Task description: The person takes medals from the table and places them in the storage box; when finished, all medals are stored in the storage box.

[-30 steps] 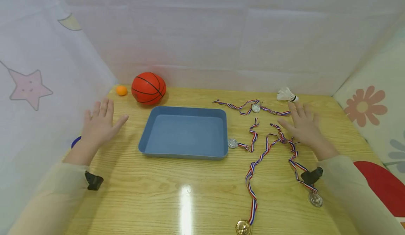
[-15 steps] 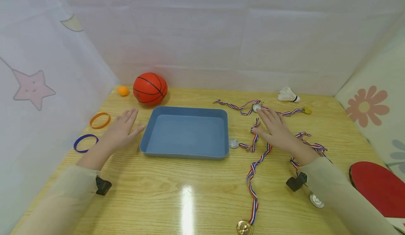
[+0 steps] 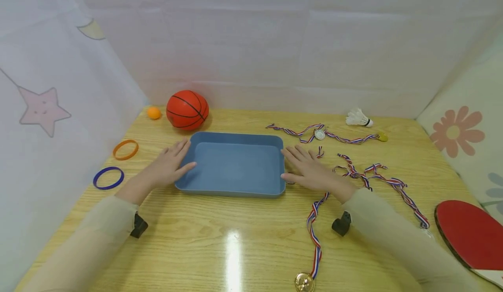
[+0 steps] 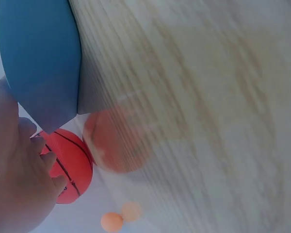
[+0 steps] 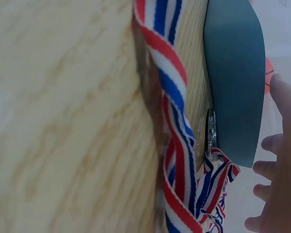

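Note:
A blue-grey rectangular tray (image 3: 235, 193) lies on the wooden table with nothing in it. My left hand (image 3: 167, 165) is at its left side, fingers straight and thumb reaching over the rim. At the opposite side my right hand (image 3: 308, 170) has its fingertips right at the rim, fingers extended. In the left wrist view the tray's outer wall (image 4: 41, 53) stands beside the fingers. The right wrist view shows the wall (image 5: 235, 77) near the fingers and a striped medal ribbon (image 5: 177, 102) below the hand. A silver medal (image 3: 290, 179) by the tray is mostly hidden by the right hand.
Behind the tray sit a red basketball (image 3: 187, 110) and an orange ball (image 3: 154, 113). Orange (image 3: 125, 149) and blue wristbands (image 3: 108, 178) lie left. To the right are ribboned medals, including a gold one (image 3: 304, 282), a shuttlecock (image 3: 358, 118) and a red paddle (image 3: 471, 235).
Both hands have moved inward from either side to the tray's edges. The wristbands and the ribbons at right have come into view. The tray stays in place.

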Tool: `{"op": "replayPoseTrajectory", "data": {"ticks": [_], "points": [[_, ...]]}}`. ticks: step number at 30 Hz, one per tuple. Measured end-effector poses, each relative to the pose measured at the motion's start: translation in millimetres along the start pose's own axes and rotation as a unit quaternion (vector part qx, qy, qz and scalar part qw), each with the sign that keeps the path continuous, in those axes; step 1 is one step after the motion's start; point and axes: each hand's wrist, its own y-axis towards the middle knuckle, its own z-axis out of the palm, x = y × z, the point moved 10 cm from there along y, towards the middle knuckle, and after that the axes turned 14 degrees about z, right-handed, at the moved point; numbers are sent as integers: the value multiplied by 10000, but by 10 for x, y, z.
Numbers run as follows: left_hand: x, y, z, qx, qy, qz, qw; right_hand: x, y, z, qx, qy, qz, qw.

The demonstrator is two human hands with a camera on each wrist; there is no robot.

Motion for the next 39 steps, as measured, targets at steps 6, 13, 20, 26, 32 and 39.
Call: {"op": "replayPoseTrajectory", "data": {"ticks": [6, 13, 20, 26, 32, 39], "points": [[-37, -10, 29, 89, -71, -52, 9999, -3, 16, 61, 189, 44, 22, 9998], [-41, -64, 41, 123, -23, -58, 9999, 39, 12, 87, 259, 3, -50, 9997], [-72, -194, 7, 12, -30, 4, 10000, 128, -58, 101, 227, 88, -194, 9995], [-88, -306, -2, -107, -72, -5, 9999, 220, -156, 129, 180, 94, -301, 9993], [-94, -459, 51, 24, -130, -149, 9998, 335, -266, 186, 147, 3, -312, 9994], [-132, -533, 57, 53, -255, -167, 9995, 405, -355, 193, 77, 35, -276, 9996]]}}
